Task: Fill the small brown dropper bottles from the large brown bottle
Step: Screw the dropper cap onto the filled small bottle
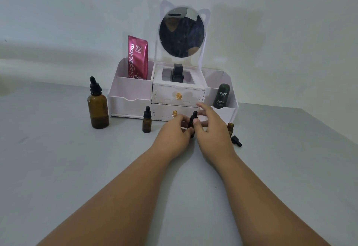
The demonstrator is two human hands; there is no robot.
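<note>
The large brown bottle (98, 108) stands capped with a black dropper at the left of the table. One small brown dropper bottle (147, 120) stands capped to its right. A second small bottle (193, 121) sits between my hands: my left hand (174, 129) grips its body and my right hand (208, 127) pinches its black dropper cap with thumb and fingers. A third small bottle (230, 128) stands uncapped just right of my right hand. Its black dropper cap (236, 140) lies on the table beside it.
A white organiser (131, 98) with a round mirror (181, 32) and two drawers stands behind the bottles. It holds a pink sachet (137, 58), a black bottle (177, 73) and a dark green roll-on (221, 96). The grey table (77, 168) stretches toward me.
</note>
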